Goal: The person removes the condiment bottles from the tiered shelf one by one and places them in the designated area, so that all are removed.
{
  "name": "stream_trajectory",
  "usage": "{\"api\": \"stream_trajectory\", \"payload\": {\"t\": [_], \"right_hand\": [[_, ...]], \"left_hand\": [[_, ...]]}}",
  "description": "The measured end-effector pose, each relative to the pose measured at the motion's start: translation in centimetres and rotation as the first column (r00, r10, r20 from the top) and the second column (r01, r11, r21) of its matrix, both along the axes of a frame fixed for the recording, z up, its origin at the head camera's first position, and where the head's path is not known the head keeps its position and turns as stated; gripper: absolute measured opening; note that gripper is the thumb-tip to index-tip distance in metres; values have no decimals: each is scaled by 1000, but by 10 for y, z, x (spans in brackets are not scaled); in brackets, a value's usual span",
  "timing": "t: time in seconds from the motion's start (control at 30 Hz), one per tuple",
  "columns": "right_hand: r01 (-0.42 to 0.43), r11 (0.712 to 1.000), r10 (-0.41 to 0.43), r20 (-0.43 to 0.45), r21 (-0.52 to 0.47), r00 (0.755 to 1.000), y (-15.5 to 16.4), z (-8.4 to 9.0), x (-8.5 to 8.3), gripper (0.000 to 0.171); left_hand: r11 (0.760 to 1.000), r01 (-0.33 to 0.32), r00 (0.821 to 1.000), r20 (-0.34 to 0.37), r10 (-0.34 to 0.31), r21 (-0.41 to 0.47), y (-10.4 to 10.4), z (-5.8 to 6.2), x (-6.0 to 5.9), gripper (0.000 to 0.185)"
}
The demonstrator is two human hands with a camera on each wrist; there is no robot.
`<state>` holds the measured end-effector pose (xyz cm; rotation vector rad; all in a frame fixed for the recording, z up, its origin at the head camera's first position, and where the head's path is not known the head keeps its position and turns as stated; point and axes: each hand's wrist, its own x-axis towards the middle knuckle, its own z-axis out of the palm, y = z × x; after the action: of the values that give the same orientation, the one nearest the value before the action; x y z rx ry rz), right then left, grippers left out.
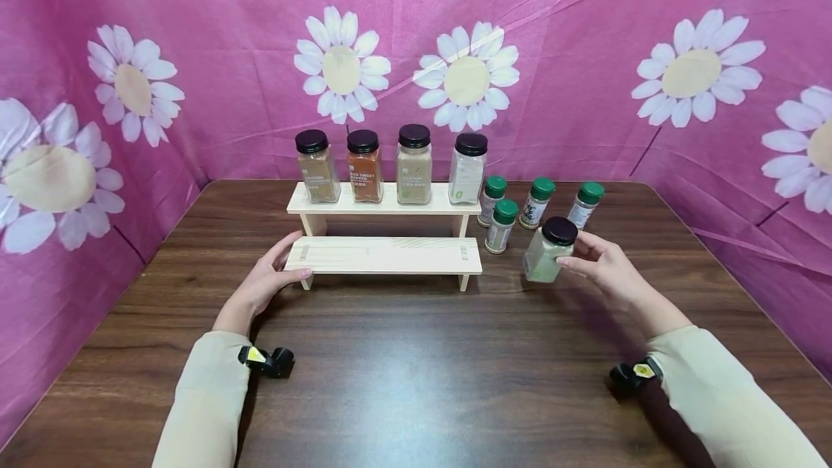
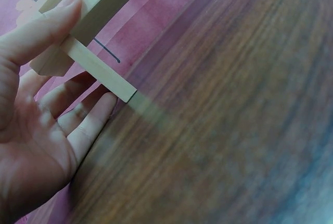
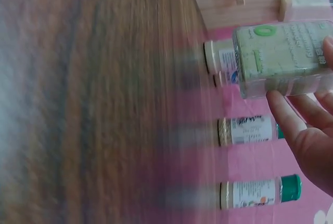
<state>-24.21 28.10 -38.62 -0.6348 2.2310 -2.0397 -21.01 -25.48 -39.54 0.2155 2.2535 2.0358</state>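
A two-step wooden rack (image 1: 390,255) stands at the middle of the table. Its top step carries several black-lidded spice jars (image 1: 414,165). My left hand (image 1: 295,258) rests against the left end of the lower step. In the left wrist view the thumb (image 2: 47,26) lies on the step's edge, and straight fingers (image 2: 88,120) lie beside the rack's leg (image 2: 99,70). My right hand (image 1: 572,251) grips a black-lidded jar of pale green powder (image 1: 549,251) just right of the rack. The jar (image 3: 283,57) is tilted, and its base looks slightly off the table.
Several small green-capped bottles (image 1: 536,202) stand on the table (image 1: 416,367) between the rack's right end and the held jar. Pink flowered cloth (image 1: 585,56) walls the table at the back and both sides.
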Motion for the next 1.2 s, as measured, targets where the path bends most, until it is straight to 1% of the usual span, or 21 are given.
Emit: {"api": "stream_trajectory", "payload": {"t": [0.07, 0.13, 0.2, 0.3, 0.37, 0.47, 0.53, 0.6, 0.63, 0.7, 0.73, 0.83, 0.93, 0.97, 1.0, 1.07, 1.2], "right_hand": [[-9, 1000, 9, 10, -21, 1000, -4, 9, 3, 42], [-10, 998, 13, 39, -60, 999, -9, 18, 5, 38], [4, 999, -1, 67, -42, 998, -14, 29, 7, 36], [21, 998, -15, 109, -55, 994, -15, 33, 2, 36], [41, 999, -37, 119, -33, 992, -13, 32, -3, 35], [48, 998, -42, 143, -38, 989, -10, 27, -12, 37], [47, 998, -39, 167, -43, 985, -9, 26, -16, 38], [33, 997, -19, 194, -66, 981, -8, 25, -20, 39], [31, 998, -19, 202, -54, 979, -8, 25, -21, 39], [22, 998, -10, 219, -55, 976, -7, 25, -24, 46], [21, 999, -10, 223, -45, 975, -7, 25, -25, 51], [35, 999, -33, 237, -6, 971, -6, 25, -28, 65], [45, 999, -44, 256, 2, 966, -5, 24, -31, 72], [46, 999, -42, 265, -7, 963, -4, 23, -32, 73], [45, 999, -39, 272, -18, 962, -4, 23, -33, 74], [38, 999, -28, 273, -28, 961, -3, 21, -34, 74], [23, 998, -9, 270, -50, 963, -1, 19, -37, 72]], "left_hand": [[1000, 1, 1000, 3, -1, -2, 0, 0, 0, 76], [1000, 0, 1000, 5, 0, -4, 0, 1, -1, 76], [1000, 0, 1000, 2, 0, -5, 0, 1, -1, 76], [1000, 0, 1000, -3, 0, 1, -1, 1, 0, 76], [1000, -2, 1000, -3, 2, 3, -1, 0, 1, 76], [1000, -5, 1000, 0, 5, 1, -1, 0, 2, 75], [1000, -8, 1000, 0, 8, -1, -1, -1, 2, 75], [1000, -2, 1000, -7, 2, 9, -1, -2, 2, 77], [1000, 6, 1000, -17, -5, 12, -1, -2, 2, 77], [1000, 22, 999, -39, -21, 23, -1, -2, 3, 79], [998, 37, 998, -58, -34, 47, -1, -3, 3, 77], [997, 60, 995, -86, -55, 58, -1, -3, 4, 77], [997, 46, 997, -69, -41, 66, -1, -3, 3, 78], [999, 34, 998, -53, -32, 42, -1, -2, 3, 79], [999, 29, 999, -43, -27, 37, -1, -2, 2, 79], [999, 13, 1000, -21, -12, 32, -1, -1, 1, 77], [1000, 3, 1000, -2, -3, 20, 0, 0, 1, 75]]}}
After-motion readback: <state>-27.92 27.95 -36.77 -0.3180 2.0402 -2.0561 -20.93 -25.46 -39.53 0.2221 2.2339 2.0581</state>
